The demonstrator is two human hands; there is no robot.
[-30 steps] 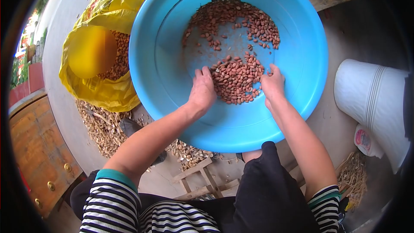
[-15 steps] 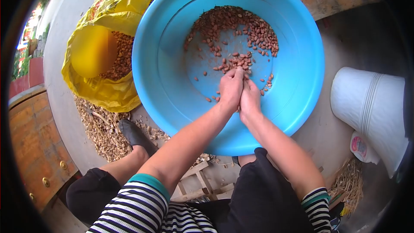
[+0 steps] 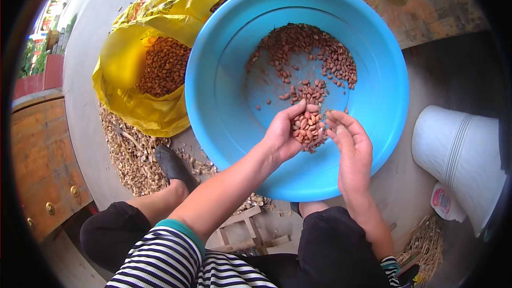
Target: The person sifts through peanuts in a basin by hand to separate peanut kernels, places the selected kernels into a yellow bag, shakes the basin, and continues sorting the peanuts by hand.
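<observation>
My left hand (image 3: 285,136) is cupped palm up over the near side of a blue basin (image 3: 218,122), holding a pile of shelled reddish-brown peanuts (image 3: 306,128). Just to its right, my right hand (image 3: 353,152) has its fingers loosely curved and apart, fingertips close to the pile, with nothing visible in them. More loose peanuts (image 3: 341,66) lie on the basin floor, mixed with dark bits along the far side. A small group of peanuts rests just beyond my left fingers.
Left of the basin stands a yellow plastic bag (image 3: 160,114) filled with peanuts; a blurred yellow shape covers part of it. Empty shells (image 3: 128,154) litter the floor beside my shoe. A white bucket (image 3: 453,144) is at the right, wooden panels (image 3: 50,149) at the left and top right.
The hands were clasped together over the peanuts; now they have parted. The left has turned palm up showing peanuts, and the right has moved away to the right. The view has shifted slightly.
</observation>
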